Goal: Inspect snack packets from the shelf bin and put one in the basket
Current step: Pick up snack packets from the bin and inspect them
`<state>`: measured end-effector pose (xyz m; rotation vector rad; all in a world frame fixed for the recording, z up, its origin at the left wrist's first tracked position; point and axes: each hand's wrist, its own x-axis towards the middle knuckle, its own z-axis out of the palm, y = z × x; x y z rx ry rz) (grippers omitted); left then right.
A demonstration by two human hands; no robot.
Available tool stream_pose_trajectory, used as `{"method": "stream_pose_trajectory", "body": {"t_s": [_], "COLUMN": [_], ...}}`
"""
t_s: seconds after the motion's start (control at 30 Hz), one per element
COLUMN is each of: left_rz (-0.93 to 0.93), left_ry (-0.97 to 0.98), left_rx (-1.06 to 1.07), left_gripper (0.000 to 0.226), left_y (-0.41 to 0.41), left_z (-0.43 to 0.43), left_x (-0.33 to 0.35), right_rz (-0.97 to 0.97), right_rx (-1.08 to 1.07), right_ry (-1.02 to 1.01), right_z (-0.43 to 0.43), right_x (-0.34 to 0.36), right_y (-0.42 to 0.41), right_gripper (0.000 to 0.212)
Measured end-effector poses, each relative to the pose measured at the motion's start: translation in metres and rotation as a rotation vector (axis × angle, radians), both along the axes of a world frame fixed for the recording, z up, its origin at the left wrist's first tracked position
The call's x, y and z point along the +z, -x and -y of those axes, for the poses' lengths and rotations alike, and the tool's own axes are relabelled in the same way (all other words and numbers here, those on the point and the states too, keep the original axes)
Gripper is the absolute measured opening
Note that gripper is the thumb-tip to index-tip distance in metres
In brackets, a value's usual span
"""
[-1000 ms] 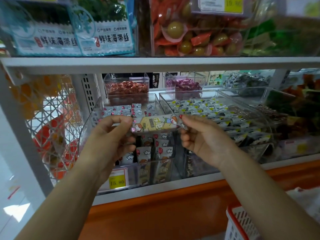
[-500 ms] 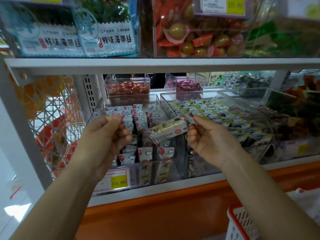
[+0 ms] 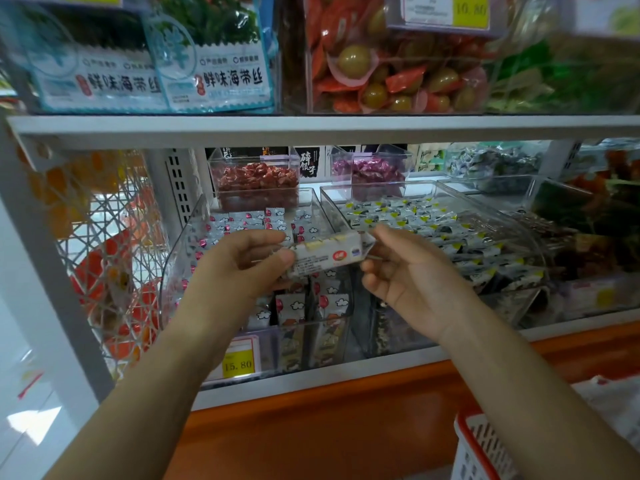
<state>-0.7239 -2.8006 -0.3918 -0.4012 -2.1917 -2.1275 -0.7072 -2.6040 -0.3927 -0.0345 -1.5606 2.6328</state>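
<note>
A small snack packet [image 3: 329, 252], silver with a yellow strip and a red logo, is held level in front of the shelf. My left hand [image 3: 242, 268] pinches its left end between thumb and fingers. My right hand [image 3: 405, 271] pinches its right end, palm turned toward me. Just behind and below them stands the clear shelf bin [image 3: 180, 271], filled with several similar packets printed with clouds and red spots. The red and white basket [image 3: 481, 448] shows only its corner at the bottom right.
A second clear bin [image 3: 512, 216] of yellow-and-black packets sits right of the first. Small boxes of red sweets [image 3: 256, 181] and purple sweets [image 3: 370, 168] stand behind. An upper shelf [image 3: 311, 128] overhangs. A yellow price tag [image 3: 238, 365] reads 15.80.
The packet has been turned over, from its yellow cartoon front to its printed back. My left hand let go of it briefly and now pinches its left end again.
</note>
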Motion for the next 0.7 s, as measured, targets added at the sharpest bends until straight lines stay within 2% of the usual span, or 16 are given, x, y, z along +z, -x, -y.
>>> {"method": "stream_pose_trajectory", "body": {"t_s": [0.07,0.2,0.3,0.43,0.6,0.7], "left_rz": [0.019,0.027,0.063,0.115,0.146,0.141], "left_ry": [-0.054,-0.073,-0.113,-0.147,-0.199,-0.194], "left_rx": [0.008,-0.036,-0.138,-0.188,-0.207,-0.186], "left_gripper": [0.019,0.024,0.033,0.025,0.026,0.026], "left_y": [0.0017,0.0018,0.0002,-0.0012,-0.0046,-0.0050], "left_z": [0.0003,0.0015,0.0034,0.0050,0.0034,0.0026], "left_x": [0.0000,0.0005,0.0031,0.0051,0.0067,0.0068], "right_rz": [-0.076,-0.148,-0.091,-0.024,0.034,0.043], "right_rx": [0.018,-0.078,-0.108,-0.103,-0.088,-0.076], "right_ry": [-0.088,-0.232,-0.157,-0.099,-0.030,-0.022], "right_z": [0.0006,0.0030,0.0025,0.0038,0.0026,0.0012], "right_x": [0.0008,0.0000,0.0007,0.0008,-0.0008,-0.0014], "right_y": [-0.0019,-0.0041,-0.0038,-0.0045,-0.0042,-0.0036], "right_gripper": [0.034,0.022,0.011,0.016,0.006,0.016]}}
